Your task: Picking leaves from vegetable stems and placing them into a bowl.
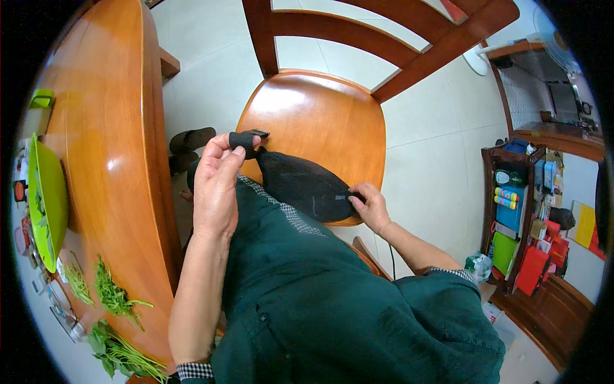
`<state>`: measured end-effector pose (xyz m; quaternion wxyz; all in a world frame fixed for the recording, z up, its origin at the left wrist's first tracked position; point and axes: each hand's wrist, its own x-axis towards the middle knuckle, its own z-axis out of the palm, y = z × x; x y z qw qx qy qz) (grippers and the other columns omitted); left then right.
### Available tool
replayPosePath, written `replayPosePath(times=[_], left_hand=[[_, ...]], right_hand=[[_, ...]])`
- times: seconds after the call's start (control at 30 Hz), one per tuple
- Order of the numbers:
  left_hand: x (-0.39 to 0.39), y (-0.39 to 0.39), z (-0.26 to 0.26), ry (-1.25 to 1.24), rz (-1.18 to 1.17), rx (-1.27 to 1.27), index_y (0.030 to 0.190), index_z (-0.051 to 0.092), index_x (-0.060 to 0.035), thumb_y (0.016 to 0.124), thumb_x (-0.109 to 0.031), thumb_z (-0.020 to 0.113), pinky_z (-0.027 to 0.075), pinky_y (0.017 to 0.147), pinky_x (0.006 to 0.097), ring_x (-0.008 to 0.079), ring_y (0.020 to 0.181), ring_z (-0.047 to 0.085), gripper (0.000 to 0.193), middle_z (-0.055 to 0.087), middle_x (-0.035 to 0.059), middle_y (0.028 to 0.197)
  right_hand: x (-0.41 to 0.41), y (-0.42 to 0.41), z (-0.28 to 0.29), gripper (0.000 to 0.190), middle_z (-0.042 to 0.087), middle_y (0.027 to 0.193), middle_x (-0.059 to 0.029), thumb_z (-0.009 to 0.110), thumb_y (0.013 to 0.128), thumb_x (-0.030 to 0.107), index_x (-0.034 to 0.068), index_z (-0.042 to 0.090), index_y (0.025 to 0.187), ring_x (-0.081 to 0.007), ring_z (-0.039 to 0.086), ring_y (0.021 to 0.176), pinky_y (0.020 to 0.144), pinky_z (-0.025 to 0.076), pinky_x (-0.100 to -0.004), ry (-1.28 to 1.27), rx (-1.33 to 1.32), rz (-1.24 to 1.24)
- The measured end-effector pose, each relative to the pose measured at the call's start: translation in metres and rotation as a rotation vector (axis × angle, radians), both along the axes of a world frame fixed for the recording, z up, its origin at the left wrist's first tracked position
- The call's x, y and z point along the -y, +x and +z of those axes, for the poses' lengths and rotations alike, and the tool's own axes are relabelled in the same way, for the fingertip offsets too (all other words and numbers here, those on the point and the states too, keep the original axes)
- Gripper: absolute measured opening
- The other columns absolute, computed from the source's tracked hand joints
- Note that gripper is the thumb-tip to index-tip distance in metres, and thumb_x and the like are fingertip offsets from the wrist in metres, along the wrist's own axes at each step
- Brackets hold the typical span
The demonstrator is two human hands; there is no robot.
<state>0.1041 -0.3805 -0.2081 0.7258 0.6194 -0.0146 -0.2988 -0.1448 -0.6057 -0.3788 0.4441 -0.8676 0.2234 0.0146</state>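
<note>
A piece of black fabric (302,187), dark and somewhat see-through, is stretched between my two hands across my lap and the front of a wooden chair seat (331,115). My left hand (220,168) pinches a black band (243,143) at the fabric's left end, with the band around a fingertip. A small dark piece shows just behind that fingertip on the seat; what it is I cannot tell. At the fabric's right end, my right hand (369,206) grips its edge between thumb and fingers. A small pale mark lies near that edge.
To the left stands a wooden table (115,144) with a green basin (48,201) and bunches of leafy greens (115,293). Dark slippers (192,140) lie on the floor between table and chair. A filled shelf rack (508,211) and a fan (556,38) stand at the right.
</note>
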Motion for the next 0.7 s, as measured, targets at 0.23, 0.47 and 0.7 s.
replayPosePath(times=[0.23,0.47,0.7], left_hand=[[0.001,-0.003,-0.011,0.022,0.029,0.028,0.124,0.053,-0.004,0.098,-0.009,0.052,0.042,0.1,0.0283,0.0143,0.112,0.058,0.026,0.065,0.0088,0.118],[0.001,0.0,-0.007,0.006,0.102,-0.049,0.133,0.044,-0.0022,0.095,-0.007,0.055,0.041,0.096,0.0253,0.0116,0.108,0.057,0.04,0.065,0.0112,0.119],[-0.008,0.004,-0.02,0.105,0.067,-0.039,0.135,0.047,-0.0111,0.098,-0.016,0.055,0.042,0.095,0.0282,0.0102,0.107,0.058,0.038,0.065,0.0016,0.12]], right_hand=[[0.02,-0.013,-0.027,0.036,0.064,0.112,-0.0171,0.071,0.085,0.013,0.0,0.062,0.118,-0.0306,0.061,0.107,0.093,0.049,-0.0364,0.243,-0.106,-0.142],[0.019,-0.01,0.005,0.055,0.062,0.12,-0.0145,0.073,0.084,0.012,-0.001,0.052,0.133,-0.0214,0.06,0.112,0.097,0.048,-0.034,0.305,-0.261,0.113],[0.047,-0.004,-0.009,0.038,0.07,0.102,-0.0097,0.075,0.079,0.004,-0.003,0.063,0.115,-0.0169,0.066,0.095,0.087,0.053,-0.0303,0.635,-0.246,-0.227]])
